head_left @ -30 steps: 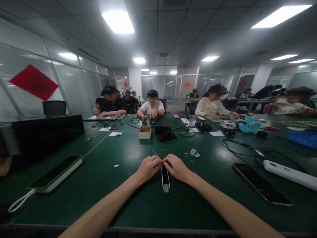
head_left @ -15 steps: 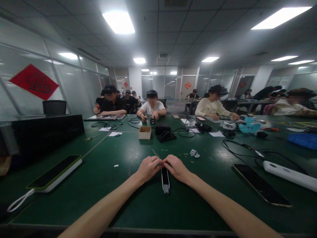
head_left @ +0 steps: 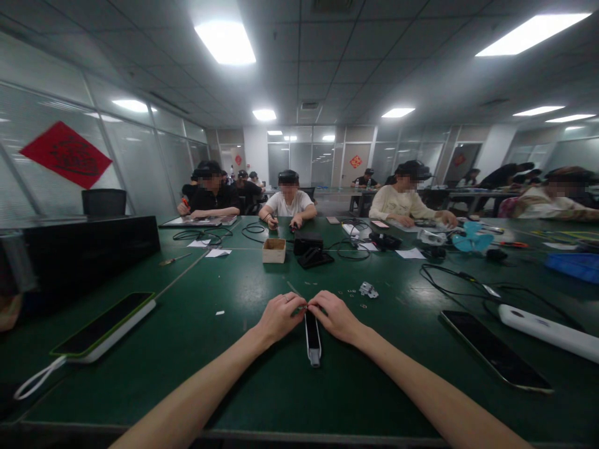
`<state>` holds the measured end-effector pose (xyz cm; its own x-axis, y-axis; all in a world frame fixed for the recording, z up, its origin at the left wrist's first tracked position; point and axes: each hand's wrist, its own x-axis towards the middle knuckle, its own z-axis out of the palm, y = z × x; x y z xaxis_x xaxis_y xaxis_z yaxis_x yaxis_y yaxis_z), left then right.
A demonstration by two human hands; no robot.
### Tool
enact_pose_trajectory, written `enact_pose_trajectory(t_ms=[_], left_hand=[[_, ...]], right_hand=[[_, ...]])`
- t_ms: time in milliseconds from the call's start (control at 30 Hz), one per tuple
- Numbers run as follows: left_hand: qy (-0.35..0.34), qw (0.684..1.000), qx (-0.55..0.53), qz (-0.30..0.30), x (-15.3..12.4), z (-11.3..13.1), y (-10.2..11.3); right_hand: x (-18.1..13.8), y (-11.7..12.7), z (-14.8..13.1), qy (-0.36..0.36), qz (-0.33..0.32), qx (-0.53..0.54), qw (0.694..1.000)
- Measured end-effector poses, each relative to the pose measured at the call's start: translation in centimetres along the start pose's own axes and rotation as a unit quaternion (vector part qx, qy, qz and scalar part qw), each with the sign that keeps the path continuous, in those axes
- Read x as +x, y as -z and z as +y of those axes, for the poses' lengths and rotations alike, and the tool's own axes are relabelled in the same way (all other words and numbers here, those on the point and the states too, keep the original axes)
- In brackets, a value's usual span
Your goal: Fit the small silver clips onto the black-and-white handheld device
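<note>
My left hand (head_left: 282, 316) and my right hand (head_left: 334, 313) meet at the fingertips over the green table (head_left: 262, 393). The fingers of both are pinched together, and what lies between them is too small to make out. Below the fingertips lies a slim device with a black face, a white edge and a grey end (head_left: 313, 340), pointing toward me; its far end is hidden by my hands. A little to the right of my right hand sit a small silvery metal part (head_left: 368, 289) and several tiny rings (head_left: 350, 292).
A phone on a white power bank (head_left: 107, 324) lies at left, beneath a black box (head_left: 93, 255). At right are another phone (head_left: 495, 349), a white power strip (head_left: 547, 330) and cables. Farther off stand a small open box (head_left: 274, 251), black items (head_left: 309, 247) and a blue fan (head_left: 472, 238). Several people sit opposite.
My fingertips have shifted very slightly, and my right hand's fingers look a bit more bent. The person opposite has moved a hand and the black item in it. The slim device stays put.
</note>
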<state>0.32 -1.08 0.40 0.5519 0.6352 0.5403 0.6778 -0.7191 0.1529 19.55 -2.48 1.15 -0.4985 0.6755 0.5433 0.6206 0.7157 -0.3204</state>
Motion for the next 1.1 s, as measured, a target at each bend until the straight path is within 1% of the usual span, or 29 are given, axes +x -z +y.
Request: enact_pose_trajectory(t_ms=[167,333,433,500,700,967,1100], left_hand=[[0.061,0.997,-0.035,-0.018,-0.1,-0.4,0.0],[0.086,0.994,-0.048,-0.051,-0.1,-0.9,-0.2],[0.094,0.992,-0.050,-0.067,-0.1,-1.0,-0.3],[0.097,0.991,-0.054,-0.070,-0.1,-1.1,-0.3],[0.107,0.990,-0.055,-0.073,-0.1,-1.0,-0.2],[0.137,0.986,-0.053,-0.083,0.0,-1.0,-0.3],[0.135,0.985,-0.071,-0.082,-0.1,-1.3,-0.5]], right_hand=[[0.0,1.2,1.0,-0.010,-0.003,-0.066,0.998],[-0.2,2.3,2.6,-0.039,-0.078,-0.122,0.989],[-0.4,2.5,2.9,-0.057,-0.115,-0.122,0.984],[-0.4,2.4,2.7,-0.064,-0.129,-0.112,0.983],[-0.2,2.2,1.9,-0.062,-0.135,-0.108,0.983],[-0.3,1.9,2.3,-0.065,-0.155,-0.108,0.980],[-0.2,1.7,2.3,-0.072,-0.155,-0.107,0.979]])
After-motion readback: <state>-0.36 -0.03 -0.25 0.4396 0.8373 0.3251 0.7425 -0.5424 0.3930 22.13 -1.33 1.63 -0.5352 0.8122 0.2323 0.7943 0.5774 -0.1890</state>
